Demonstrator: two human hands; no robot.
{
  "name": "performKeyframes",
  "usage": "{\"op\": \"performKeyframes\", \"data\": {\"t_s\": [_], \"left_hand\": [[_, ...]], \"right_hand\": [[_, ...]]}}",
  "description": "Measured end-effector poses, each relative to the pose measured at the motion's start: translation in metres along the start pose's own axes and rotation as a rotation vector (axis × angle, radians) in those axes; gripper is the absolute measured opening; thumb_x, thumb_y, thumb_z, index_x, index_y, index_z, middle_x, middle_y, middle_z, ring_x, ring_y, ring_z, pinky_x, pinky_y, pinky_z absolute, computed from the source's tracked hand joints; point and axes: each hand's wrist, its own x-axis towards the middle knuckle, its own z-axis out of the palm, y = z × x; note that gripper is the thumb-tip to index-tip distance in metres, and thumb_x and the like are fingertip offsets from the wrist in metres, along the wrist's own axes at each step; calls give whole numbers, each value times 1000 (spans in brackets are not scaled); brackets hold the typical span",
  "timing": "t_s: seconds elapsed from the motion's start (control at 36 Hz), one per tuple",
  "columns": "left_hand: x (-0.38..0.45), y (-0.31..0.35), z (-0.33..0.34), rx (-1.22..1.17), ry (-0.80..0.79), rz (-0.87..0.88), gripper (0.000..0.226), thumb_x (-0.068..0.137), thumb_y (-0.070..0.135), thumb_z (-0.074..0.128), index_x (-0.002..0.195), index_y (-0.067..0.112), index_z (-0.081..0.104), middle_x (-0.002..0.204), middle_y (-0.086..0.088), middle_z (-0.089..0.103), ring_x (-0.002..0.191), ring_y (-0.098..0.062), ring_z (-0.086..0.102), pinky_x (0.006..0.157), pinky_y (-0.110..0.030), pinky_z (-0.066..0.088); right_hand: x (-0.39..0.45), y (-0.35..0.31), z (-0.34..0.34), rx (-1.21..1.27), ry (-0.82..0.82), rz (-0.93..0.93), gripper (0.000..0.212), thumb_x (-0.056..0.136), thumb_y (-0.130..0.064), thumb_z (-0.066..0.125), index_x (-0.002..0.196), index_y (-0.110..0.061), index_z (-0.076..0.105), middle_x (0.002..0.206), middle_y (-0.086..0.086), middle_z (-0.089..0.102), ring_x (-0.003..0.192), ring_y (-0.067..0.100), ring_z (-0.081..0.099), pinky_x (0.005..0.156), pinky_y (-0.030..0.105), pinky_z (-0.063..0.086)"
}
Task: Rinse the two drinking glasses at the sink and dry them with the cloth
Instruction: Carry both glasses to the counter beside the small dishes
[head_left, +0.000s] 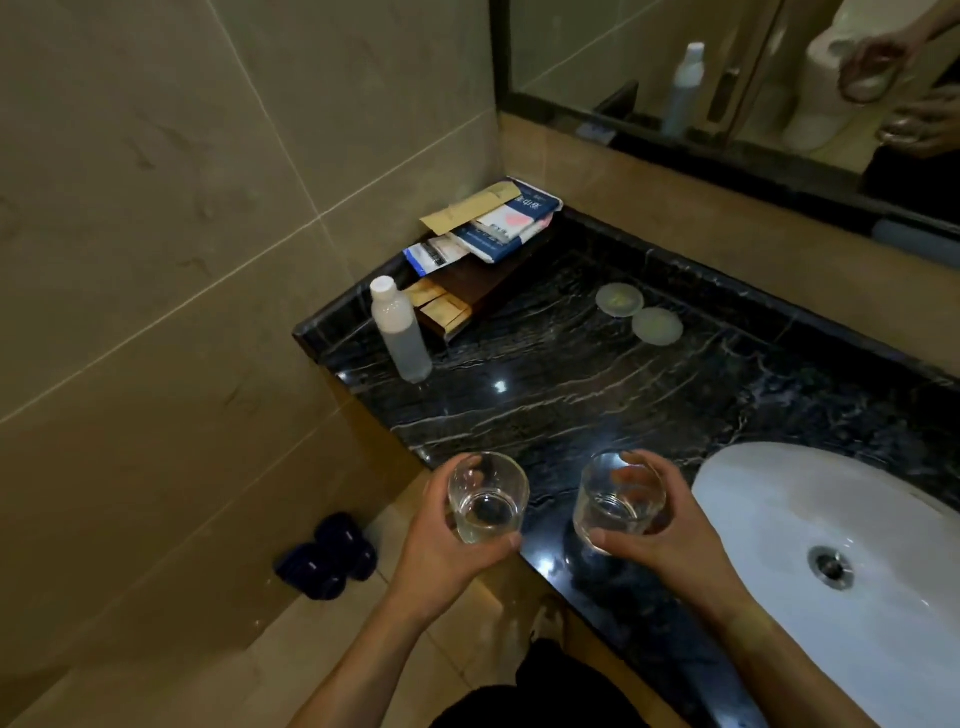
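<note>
While each hand grips one upright glass, left hand (441, 540) on the left glass (487, 496), right hand (660, 525) on the right glass (619, 499), the sink (779, 499) lies at three o'clock, nearer the right hand; cloth apparently unseen.

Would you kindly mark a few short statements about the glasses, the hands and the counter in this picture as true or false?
1. Each hand holds one glass: left hand the left glass, right hand the right glass. True.
2. Both glasses are over the sink. False: they are to its left.
3. The plastic bottle lies on its side. False: it stands upright on the counter.
4. Two round coasters lie on the counter. True.
</note>
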Motion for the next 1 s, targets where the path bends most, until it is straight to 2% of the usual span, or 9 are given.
{"op": "performKeyframes", "data": {"t_s": [0.11,0.25,0.31,0.39,0.5,0.61,0.83,0.92,1.0], "left_hand": [[26,5,8,-3,-31,-28,88,59,33,91,135,37,46,136,11,53,122,-2,55,104,-29,48],[58,14,19,5,-93,-44,89,58,26,92,134,32,47,135,4,55,122,-9,57,107,-43,47],[69,17,23,6,-127,-42,86,60,22,93,132,34,49,132,9,57,118,-5,59,105,-43,49],[86,22,29,13,-178,-43,85,57,29,94,130,39,51,124,21,60,114,1,60,103,-39,51],[113,28,36,38,-256,-16,87,54,30,93,130,36,51,124,21,60,118,-4,58,105,-41,48],[142,29,40,94,-334,35,84,59,26,93,130,41,50,122,18,62,116,1,58,100,-31,49],[205,31,35,121,-506,86,83,62,21,94,131,39,50,120,24,61,111,9,58,83,-5,46],[230,29,30,125,-553,97,83,62,17,95,128,42,52,119,25,61,111,8,58,83,-3,45],[255,27,26,120,-620,104,81,60,26,94,123,54,51,120,27,61,111,8,58,81,-2,45]], "right_hand": [[17,3,-7,30,47,-9,84,59,-1,94,122,-41,55,114,-16,68,103,-2,65,79,12,52],[28,3,-20,26,95,-7,88,58,-10,96,119,-56,52,116,-29,65,105,-3,65,80,9,51],[29,3,-23,39,128,6,87,56,-17,96,119,-58,51,117,-29,65,104,-3,65,81,11,52],[32,2,-26,80,195,21,84,49,-37,93,119,-57,51,120,-27,64,109,-1,64,86,16,53],[36,6,-26,115,263,39,84,49,-40,93,120,-56,51,122,-27,64,112,0,63,87,18,52],[41,11,-22,108,328,72,85,51,-39,93,122,-57,49,121,-27,64,113,-2,61,91,20,51],[65,9,0,103,482,120,84,51,-42,93,121,-56,49,118,-24,65,113,-2,61,89,12,49],[77,8,14,101,539,140,85,51,-41,93,125,-48,50,120,-16,66,113,-1,61,89,11,48],[89,7,28,107,594,161,86,47,-47,93,122,-52,51,118,-20,67,113,-2,61,90,14,50]]}}
